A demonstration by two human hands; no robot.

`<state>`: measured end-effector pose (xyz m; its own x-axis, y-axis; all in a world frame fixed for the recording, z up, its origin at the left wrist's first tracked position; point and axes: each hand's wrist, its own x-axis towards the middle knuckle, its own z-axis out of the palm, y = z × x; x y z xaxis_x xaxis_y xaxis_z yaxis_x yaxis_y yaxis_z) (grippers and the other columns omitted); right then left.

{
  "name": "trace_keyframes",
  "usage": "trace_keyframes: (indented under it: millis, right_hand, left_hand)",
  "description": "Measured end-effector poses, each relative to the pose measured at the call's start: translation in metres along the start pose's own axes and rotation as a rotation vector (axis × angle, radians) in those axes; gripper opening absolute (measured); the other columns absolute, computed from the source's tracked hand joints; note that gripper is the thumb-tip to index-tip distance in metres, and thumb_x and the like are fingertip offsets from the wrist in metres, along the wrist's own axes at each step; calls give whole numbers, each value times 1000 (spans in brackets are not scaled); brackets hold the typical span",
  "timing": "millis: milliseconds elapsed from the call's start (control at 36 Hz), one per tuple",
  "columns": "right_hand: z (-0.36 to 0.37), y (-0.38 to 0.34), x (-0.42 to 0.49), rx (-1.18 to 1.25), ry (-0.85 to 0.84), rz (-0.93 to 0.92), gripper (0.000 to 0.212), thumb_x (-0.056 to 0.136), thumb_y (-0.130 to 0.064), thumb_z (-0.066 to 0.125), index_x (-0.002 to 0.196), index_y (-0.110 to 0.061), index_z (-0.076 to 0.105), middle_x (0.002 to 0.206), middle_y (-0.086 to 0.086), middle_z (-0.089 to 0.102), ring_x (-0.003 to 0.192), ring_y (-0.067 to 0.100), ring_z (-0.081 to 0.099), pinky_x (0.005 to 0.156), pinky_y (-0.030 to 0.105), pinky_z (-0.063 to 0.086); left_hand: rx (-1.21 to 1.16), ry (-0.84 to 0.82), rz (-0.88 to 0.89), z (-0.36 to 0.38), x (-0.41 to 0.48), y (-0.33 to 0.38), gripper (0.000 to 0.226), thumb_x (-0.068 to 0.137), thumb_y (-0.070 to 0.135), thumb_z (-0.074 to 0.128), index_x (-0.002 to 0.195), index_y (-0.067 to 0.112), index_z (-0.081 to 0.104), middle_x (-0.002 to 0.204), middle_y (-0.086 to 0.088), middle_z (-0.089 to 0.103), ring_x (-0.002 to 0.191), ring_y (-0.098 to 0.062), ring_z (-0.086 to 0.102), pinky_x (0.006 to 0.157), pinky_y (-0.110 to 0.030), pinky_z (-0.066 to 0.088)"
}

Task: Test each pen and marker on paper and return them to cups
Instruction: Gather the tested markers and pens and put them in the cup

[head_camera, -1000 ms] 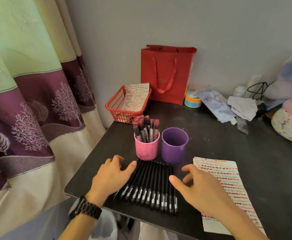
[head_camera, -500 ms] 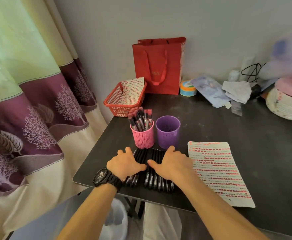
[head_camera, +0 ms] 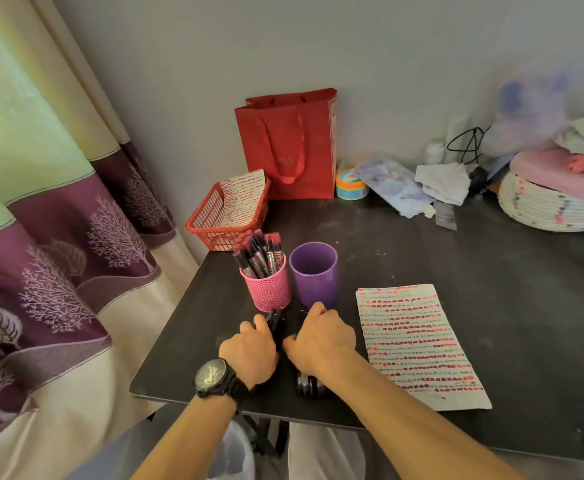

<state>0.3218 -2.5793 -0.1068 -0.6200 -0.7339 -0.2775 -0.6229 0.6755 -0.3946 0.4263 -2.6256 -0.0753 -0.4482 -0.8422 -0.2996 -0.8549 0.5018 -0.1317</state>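
Pens [head_camera: 309, 384]: black bundle on counter [head_camera: 457, 258], 6 o'clock of pink cup [head_camera: 270, 289], purple cup [head_camera: 315, 275]. Left hand [head_camera: 249, 348], right hand [head_camera: 321, 341]: fingers curled round bundle, both sides. Paper [head_camera: 418, 344] at 3 o'clock. Judged light, stiff, slippery, prone to roll; grip mid-barrel.

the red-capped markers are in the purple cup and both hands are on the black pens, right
No: the head view shows the red-capped markers in the pink cup; the purple cup looks empty. The left hand and right hand are on the black pens.
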Motion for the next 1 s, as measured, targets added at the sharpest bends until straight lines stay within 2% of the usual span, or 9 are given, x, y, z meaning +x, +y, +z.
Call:
trace_keyframes:
  millis: [56,139,333,500,639,750,833,889,1000]
  right_hand:
    - [1,1,-2,-10,6,-14,77,88,-55,66,143,-15,31,128,10,50,93,20,57,58,27,37]
    - [1,1,-5,-47,-19,-28,78,88,-47,71,146,-14,30,133,11,49,109,23,62,68,28,41]
    - [-8,1,-6,-119,-71,-36,71,87,-34,74,142,-11,34,135,13,53,117,25,59,84,31,49]
    - [-9,10,-8,-104,-38,-108,56,92,-32,69,136,-13,40,128,10,59,113,24,61,84,33,52]
    - [-16,32,-6,79,-71,-188,32,105,-41,43,126,-18,40,108,4,66,94,20,69,80,37,57]
    - [-26,40,-5,670,-172,-129,17,106,-36,46,115,-22,44,91,3,66,62,15,72,57,29,57]
    - [-34,40,-6,982,-52,-179,12,103,-28,56,109,-17,53,72,4,59,46,14,55,44,26,45]
    - [-38,37,-5,1120,91,-183,15,99,-26,64,101,-12,59,61,1,54,44,13,48,41,26,38]
    - [-37,27,-9,1143,368,-205,23,89,-40,73,83,-18,68,64,-1,64,58,15,60,54,29,47]
  left_hand:
    - [35,13,40,2,0,2,37,105,30,46,134,9,36,130,-13,52,115,-31,62,86,-37,47]
    - [15,-5,73,0,2,0,41,103,29,51,136,9,37,129,-14,54,114,-30,61,85,-37,48]
    - [-197,-65,100,1,10,-18,47,99,36,58,134,11,38,129,-10,55,113,-28,60,93,-38,53]
    - [-481,-111,145,8,22,-38,40,102,37,51,130,17,29,93,2,61,76,-10,62,58,-22,47]
    - [-937,-131,200,13,16,-41,24,105,27,47,123,25,31,90,-3,66,60,-5,65,58,-22,55]
    - [-1168,66,254,23,10,-28,19,104,37,50,120,35,40,72,7,62,58,-1,60,57,-22,51]
    - [-1358,292,274,21,6,-9,33,99,43,59,129,49,48,100,29,68,93,10,64,74,-9,49]
    - [-1446,449,270,18,2,3,32,95,47,64,125,52,55,112,30,67,105,11,62,81,-4,45]
    - [-1583,651,179,19,-4,22,19,83,62,65,98,50,65,89,17,71,82,1,65,71,-7,46]
